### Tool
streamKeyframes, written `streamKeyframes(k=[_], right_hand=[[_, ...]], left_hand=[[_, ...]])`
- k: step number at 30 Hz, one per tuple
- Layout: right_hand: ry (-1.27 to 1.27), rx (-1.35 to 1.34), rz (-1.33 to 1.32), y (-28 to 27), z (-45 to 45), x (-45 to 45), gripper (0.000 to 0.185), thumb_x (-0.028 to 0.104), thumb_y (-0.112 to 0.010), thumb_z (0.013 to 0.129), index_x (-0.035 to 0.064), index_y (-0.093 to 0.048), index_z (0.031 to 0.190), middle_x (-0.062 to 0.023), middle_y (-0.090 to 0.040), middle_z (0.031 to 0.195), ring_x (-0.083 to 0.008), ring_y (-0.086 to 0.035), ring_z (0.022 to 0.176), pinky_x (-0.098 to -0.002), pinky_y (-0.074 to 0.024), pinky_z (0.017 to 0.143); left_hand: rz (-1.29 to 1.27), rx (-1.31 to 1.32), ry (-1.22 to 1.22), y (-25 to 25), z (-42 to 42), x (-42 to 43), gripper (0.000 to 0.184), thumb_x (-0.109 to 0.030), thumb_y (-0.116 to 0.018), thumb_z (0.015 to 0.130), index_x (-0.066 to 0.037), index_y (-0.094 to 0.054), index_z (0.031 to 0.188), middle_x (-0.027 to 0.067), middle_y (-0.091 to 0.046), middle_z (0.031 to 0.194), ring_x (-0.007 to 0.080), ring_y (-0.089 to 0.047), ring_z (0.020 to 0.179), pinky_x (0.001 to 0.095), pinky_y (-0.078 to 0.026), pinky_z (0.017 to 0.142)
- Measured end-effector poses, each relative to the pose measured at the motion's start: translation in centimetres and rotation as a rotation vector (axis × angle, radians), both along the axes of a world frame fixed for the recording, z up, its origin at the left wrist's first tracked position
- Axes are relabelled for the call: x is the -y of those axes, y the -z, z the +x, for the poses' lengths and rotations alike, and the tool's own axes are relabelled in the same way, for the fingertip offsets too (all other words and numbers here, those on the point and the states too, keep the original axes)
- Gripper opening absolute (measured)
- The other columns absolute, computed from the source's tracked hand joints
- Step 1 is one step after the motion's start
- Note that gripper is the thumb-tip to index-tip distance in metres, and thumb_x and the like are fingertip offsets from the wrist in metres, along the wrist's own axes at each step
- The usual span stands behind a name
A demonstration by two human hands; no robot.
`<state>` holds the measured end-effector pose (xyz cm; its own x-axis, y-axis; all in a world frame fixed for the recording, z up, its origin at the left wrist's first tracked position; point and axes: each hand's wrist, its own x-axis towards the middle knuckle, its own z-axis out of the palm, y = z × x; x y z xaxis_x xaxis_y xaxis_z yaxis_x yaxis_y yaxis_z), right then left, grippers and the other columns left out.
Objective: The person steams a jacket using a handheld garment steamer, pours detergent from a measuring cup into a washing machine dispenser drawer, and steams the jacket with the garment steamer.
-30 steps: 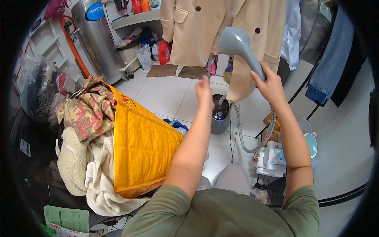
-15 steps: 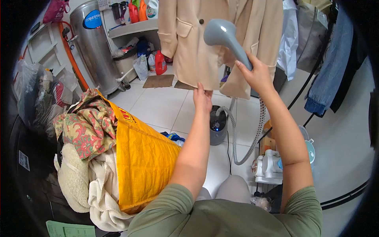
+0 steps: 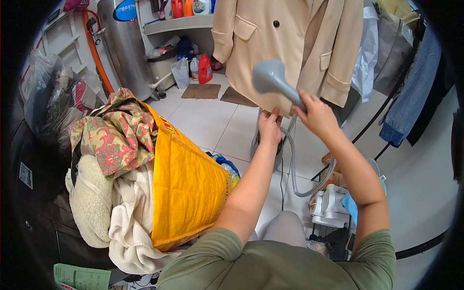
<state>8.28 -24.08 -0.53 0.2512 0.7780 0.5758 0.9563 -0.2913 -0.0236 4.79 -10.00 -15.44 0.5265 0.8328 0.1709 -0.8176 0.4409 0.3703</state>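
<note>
A beige coat with a dark button and flap pockets hangs in front of me. My left hand pinches its lower hem near the front opening. In my right hand is the handle of a grey garment steamer head, its broad face turned toward the lower front of the coat. I cannot tell whether it touches the cloth. From the steamer a ribbed grey hose loops down to the floor. The steamer's base is mostly hidden behind my left hand and forearm.
At left stands a yellow bag stuffed with cloth, including a patterned piece. A metal tank and a shelf with bottles are behind. Jeans hang at right, above white containers.
My left hand has shifted right along the coat hem toward the opening. The steamer head has moved lower. The view has turned slightly, so the coat appears farther right.
</note>
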Motion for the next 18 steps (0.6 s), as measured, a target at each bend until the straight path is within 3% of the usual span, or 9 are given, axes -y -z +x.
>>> streamKeyframes(k=[5, 7, 10, 11, 18], right_hand=[[0.052, 0.102, 0.214, -2.2, 1.0, -0.4, 0.052, 0.034, -0.065, 0.092, 0.0091, -0.049, 0.135, -0.0212, -0.066, 0.094, -0.0426, -0.068, 0.077, -0.0502, -0.0561, 0.066], [0.023, 0.099, 0.148, -2.0, 0.3, 0.6, 0.053, 0.034, -0.065, 0.092, 0.0083, -0.049, 0.135, -0.0208, -0.066, 0.094, -0.0421, -0.068, 0.077, -0.0501, -0.0562, 0.065], [0.039, 0.124, -0.043, -0.8, -1.5, 2.1, 0.053, 0.033, -0.065, 0.092, 0.0073, -0.048, 0.135, -0.0202, -0.065, 0.093, -0.0413, -0.069, 0.077, -0.0495, -0.0563, 0.064], [0.057, 0.136, -0.12, -0.5, -1.8, 2.5, 0.053, 0.032, -0.065, 0.092, 0.0069, -0.047, 0.135, -0.0199, -0.065, 0.093, -0.041, -0.069, 0.076, -0.0492, -0.0564, 0.064], [0.211, 0.221, -0.029, -2.8, 0.9, 1.5, 0.051, 0.031, -0.063, 0.093, 0.0069, -0.047, 0.135, -0.0214, -0.064, 0.095, -0.0423, -0.069, 0.075, -0.0495, -0.0566, 0.063]], left_hand=[[-0.087, 0.021, 0.054, -1.0, 0.9, 2.8, 0.031, -0.013, -0.069, 0.094, -0.009, -0.051, 0.12, 0.0053, -0.062, 0.113, 0.0175, -0.06, 0.102, 0.0332, -0.05, 0.088], [-0.136, -0.02, 0.126, -1.1, 1.2, 3.4, 0.035, -0.014, -0.069, 0.094, -0.011, -0.047, 0.121, 0.0051, -0.062, 0.113, 0.0168, -0.06, 0.1, 0.0333, -0.049, 0.085], [-0.004, 0.047, 0.158, 0.1, 2.7, 3.7, 0.035, -0.012, -0.07, 0.093, -0.01, -0.048, 0.121, 0.0042, -0.062, 0.114, 0.0163, -0.06, 0.101, 0.0334, -0.048, 0.085], [0.01, 0.107, 0.145, 0.4, 3.5, 3.8, 0.034, -0.006, -0.068, 0.093, -0.01, -0.048, 0.121, 0.0033, -0.062, 0.114, 0.0159, -0.059, 0.103, 0.0328, -0.048, 0.087], [-0.084, 0.142, 0.143, -0.2, 4.8, 6.5, 0.036, 0.004, -0.065, 0.091, -0.009, -0.049, 0.12, 0.0039, -0.062, 0.116, 0.0153, -0.059, 0.106, 0.0298, -0.049, 0.093]])
